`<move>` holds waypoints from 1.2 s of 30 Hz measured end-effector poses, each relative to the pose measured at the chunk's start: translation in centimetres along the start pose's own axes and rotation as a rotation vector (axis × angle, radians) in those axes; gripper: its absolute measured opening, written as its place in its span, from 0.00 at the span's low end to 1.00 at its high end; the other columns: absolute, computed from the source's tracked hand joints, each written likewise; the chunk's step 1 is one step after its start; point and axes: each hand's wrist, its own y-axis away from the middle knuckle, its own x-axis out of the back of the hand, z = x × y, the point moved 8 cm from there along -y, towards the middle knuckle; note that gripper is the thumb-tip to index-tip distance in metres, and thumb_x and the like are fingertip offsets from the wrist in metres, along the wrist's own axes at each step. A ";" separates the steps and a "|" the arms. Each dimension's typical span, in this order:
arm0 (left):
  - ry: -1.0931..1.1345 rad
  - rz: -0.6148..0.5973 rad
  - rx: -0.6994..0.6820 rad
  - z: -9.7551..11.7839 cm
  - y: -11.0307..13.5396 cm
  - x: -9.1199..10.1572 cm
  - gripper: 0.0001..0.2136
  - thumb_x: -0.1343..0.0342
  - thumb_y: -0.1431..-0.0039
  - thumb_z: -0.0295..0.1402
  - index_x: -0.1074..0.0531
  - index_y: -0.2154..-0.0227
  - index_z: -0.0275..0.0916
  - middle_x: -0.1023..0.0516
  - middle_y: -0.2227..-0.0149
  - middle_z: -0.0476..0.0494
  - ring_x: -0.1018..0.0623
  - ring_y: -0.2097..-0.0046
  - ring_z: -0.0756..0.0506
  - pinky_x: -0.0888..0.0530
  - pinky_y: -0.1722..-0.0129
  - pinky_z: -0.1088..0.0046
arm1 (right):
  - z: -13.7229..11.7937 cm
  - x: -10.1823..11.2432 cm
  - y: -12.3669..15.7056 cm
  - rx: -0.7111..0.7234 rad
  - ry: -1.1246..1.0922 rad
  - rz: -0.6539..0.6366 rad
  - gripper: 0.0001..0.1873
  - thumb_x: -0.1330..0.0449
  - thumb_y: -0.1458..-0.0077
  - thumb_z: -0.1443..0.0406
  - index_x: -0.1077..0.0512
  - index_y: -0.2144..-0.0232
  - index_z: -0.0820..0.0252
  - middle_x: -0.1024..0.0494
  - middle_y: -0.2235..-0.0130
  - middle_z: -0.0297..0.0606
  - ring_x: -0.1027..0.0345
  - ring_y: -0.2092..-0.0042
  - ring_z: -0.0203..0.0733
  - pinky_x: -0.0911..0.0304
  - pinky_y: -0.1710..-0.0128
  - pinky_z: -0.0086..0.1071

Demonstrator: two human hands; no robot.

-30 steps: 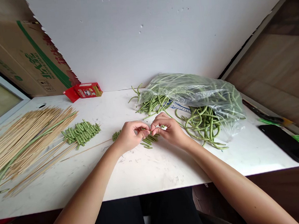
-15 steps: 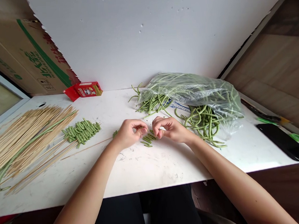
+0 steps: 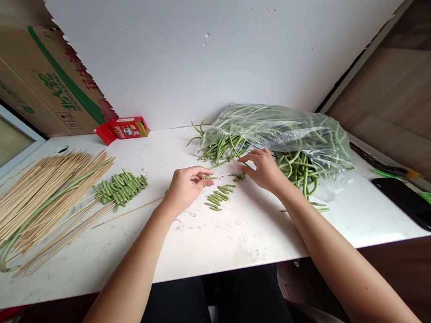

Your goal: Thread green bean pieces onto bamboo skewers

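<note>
My left hand (image 3: 189,187) is closed, with a short green bean piece (image 3: 210,177) pinched between thumb and fingers. To its right, my right hand (image 3: 263,170) is above the table beside the loose beans, thumb and forefinger around a green bean (image 3: 245,164) that is partly hidden. Cut bean pieces (image 3: 218,197) lie in a slanting row below and between the hands. Small bean scraps (image 3: 238,177) sit under my right fingertips. Past my left wrist, a thin skewer (image 3: 128,212) runs to a bit of green mostly covered by that hand.
Long green beans (image 3: 300,170) spill from a clear plastic bag (image 3: 283,124) at the back right. Bean-loaded skewers (image 3: 120,190) and many bare bamboo skewers (image 3: 50,194) lie left. A red box (image 3: 133,127) stands behind; a black phone (image 3: 409,203) lies right.
My hands have come apart. The right one has moved right and up toward the loose beans; the left stays about in place, and the bean piece in it now shows.
</note>
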 end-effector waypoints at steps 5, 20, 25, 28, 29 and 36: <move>-0.149 -0.027 -0.084 0.3 -0.1 0.0 0.07 0.30 0.39 0.38 0.16 0.63 0.41 0.13 0.62 0.43 0.17 0.61 0.44 0.21 0.58 0.67 | -1.5 -0.4 0.0 0.009 -0.123 -0.004 0.23 0.39 0.31 0.45 0.16 0.60 0.56 0.16 0.58 0.46 0.28 0.56 0.52 0.36 0.48 0.48; -0.282 -0.055 -0.160 -0.8 -0.3 -0.3 0.07 0.33 0.35 0.38 0.14 0.61 0.41 0.17 0.60 0.42 0.24 0.65 0.47 0.26 0.60 0.68 | -5.1 -3.7 1.8 0.074 -0.276 -0.431 0.23 0.41 0.29 0.49 0.16 0.67 0.56 0.16 0.71 0.38 0.31 0.71 0.41 0.37 0.67 0.37; -0.284 -0.033 -0.154 -0.8 -0.4 0.1 0.08 0.33 0.35 0.38 0.14 0.60 0.40 0.16 0.59 0.41 0.22 0.64 0.46 0.25 0.60 0.68 | -5.5 -4.3 2.0 0.074 -0.350 -0.451 0.25 0.41 0.29 0.47 0.16 0.67 0.56 0.15 0.69 0.37 0.32 0.72 0.38 0.40 0.70 0.34; -0.280 -0.027 -0.153 -0.7 -0.4 0.5 0.08 0.36 0.33 0.37 0.14 0.58 0.40 0.16 0.58 0.40 0.20 0.61 0.45 0.25 0.60 0.68 | -4.4 -3.1 1.2 0.009 -0.361 -0.327 0.28 0.41 0.30 0.44 0.16 0.68 0.57 0.15 0.70 0.38 0.34 0.74 0.38 0.41 0.72 0.34; -0.280 -0.028 -0.151 -0.7 -0.4 0.6 0.09 0.37 0.32 0.36 0.14 0.57 0.40 0.16 0.58 0.40 0.19 0.61 0.44 0.24 0.60 0.68 | -3.7 -2.3 0.8 -0.030 -0.361 -0.248 0.29 0.41 0.31 0.43 0.16 0.69 0.58 0.15 0.70 0.39 0.35 0.75 0.38 0.42 0.73 0.34; -0.293 -0.116 -0.085 0.5 1.4 0.4 0.09 0.40 0.31 0.33 0.14 0.57 0.42 0.14 0.56 0.40 0.18 0.57 0.43 0.23 0.55 0.65 | 0.3 3.3 -0.3 -0.210 -0.351 0.228 0.34 0.43 0.34 0.37 0.15 0.64 0.60 0.16 0.70 0.43 0.29 0.72 0.44 0.37 0.70 0.36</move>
